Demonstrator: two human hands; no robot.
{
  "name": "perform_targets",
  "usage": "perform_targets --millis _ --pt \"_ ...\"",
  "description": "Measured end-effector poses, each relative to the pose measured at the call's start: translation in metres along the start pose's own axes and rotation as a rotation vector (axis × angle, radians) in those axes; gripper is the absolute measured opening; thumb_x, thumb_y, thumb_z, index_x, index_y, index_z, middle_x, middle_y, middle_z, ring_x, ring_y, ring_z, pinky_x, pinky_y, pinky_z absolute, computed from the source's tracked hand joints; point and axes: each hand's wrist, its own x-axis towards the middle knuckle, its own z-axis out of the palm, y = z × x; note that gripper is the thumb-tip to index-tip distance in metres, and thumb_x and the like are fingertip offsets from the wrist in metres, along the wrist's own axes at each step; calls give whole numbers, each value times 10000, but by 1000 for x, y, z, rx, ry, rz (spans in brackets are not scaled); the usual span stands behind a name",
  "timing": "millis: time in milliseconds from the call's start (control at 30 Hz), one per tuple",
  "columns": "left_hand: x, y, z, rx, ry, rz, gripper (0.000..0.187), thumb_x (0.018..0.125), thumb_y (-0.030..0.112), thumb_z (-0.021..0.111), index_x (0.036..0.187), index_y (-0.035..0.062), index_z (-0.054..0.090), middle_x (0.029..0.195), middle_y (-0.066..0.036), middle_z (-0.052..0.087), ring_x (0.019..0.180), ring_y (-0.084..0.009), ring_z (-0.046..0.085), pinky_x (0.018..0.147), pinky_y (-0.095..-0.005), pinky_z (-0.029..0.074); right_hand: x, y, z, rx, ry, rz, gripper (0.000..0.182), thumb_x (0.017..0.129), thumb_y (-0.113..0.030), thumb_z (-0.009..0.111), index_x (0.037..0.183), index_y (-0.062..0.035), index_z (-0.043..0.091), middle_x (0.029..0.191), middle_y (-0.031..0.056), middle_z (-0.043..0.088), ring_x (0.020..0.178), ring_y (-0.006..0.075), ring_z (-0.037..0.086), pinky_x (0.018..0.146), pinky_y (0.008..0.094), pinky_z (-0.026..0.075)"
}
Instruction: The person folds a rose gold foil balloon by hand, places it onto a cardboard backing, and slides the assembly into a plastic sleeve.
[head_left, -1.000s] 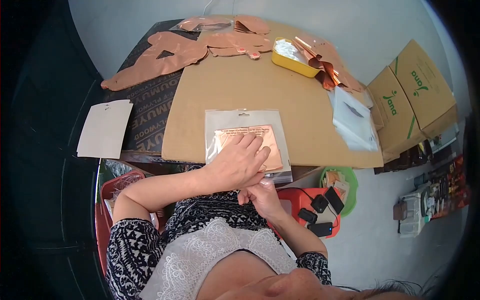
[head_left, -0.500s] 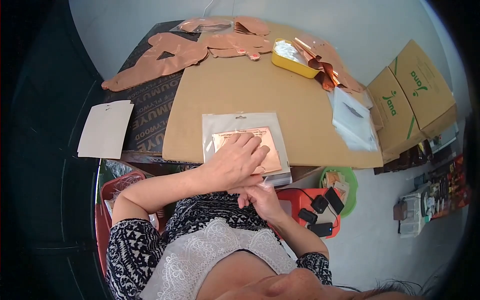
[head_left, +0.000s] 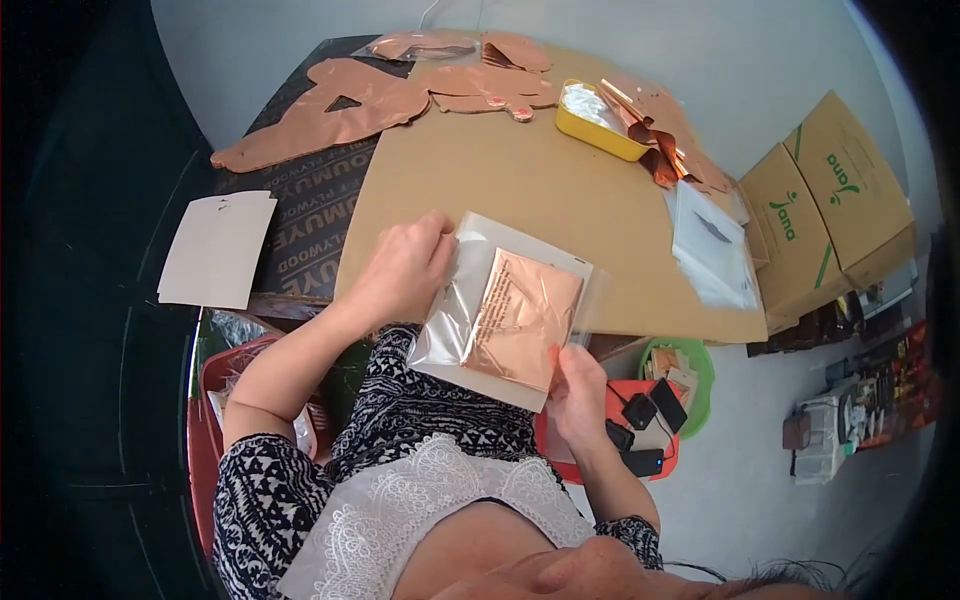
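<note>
Two hands: both of yours grip one clear plastic pouch, lifted off the bench and tilted, at the centre of the frame.
Pouch contents: a folded copper foil sheet with small print on it, backed by a white card.
Left hand: your fingers are closed on the pouch's upper left edge.
Right hand: your fingers pinch the pouch's lower right corner, thumb on top.
Bench: a dark plywood top, carrying a brown cardboard sheet just behind the pouch.
Upper frame: flat copper foil shapes lie along the far edge; a yellow tray sits at upper right of them, with foil strips beside it.
Right of centre: a stack of clear bags lies on the cardboard's right edge.
Far right: two cardboard boxes stand off the bench.
Left: a white card lies on the bench's left edge.
</note>
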Motion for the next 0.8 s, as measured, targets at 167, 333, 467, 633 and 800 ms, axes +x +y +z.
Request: perform_targets --millis 167,333,467,633,800 --pt "-3 -20 -5 -139 -41 -134 258 905 136 482 1018 -65 598 757 -179 652 664 -254 651 608 -354 507 1 -1 8 25 -6 16 154 908 -141 623 973 -2 638 934 42 666 852 114 621 792 261 495" --pt "-21 -15 -15 -613 -208 -374 231 918 158 527 914 -45 638 673 -37 607 544 -61 548 477 -198 422 8 15 -4 98 -42 -24 184 910 -154 621 991 10 632 949 54 664 865 123 625 790 277 505" --pt "-36 -11 -14 -726 -289 -383 199 895 168 592 839 -17 642 666 -30 606 508 -70 534 446 -189 406 3 6 6 106 -121 -48 204 913 -167 619 1002 16 625 948 56 663 857 121 619 785 269 497" --pt "-53 -10 -12 -1014 -240 -416 165 866 125 633 792 -22 632 689 -49 623 518 -93 544 437 -191 421 0 5 -7 8 -212 -48 260 901 -205 640 1006 33 628 934 56 667 851 120 616 783 259 483" --pt "-69 -7 -22 -1298 -355 -405 173 855 107 642 744 -24 621 706 -93 633 542 -123 563 484 -216 459 -8 -7 0 -110 -185 -78 277 885 -208 662 1007 39 644 931 63 679 817 112 613 764 252 479"
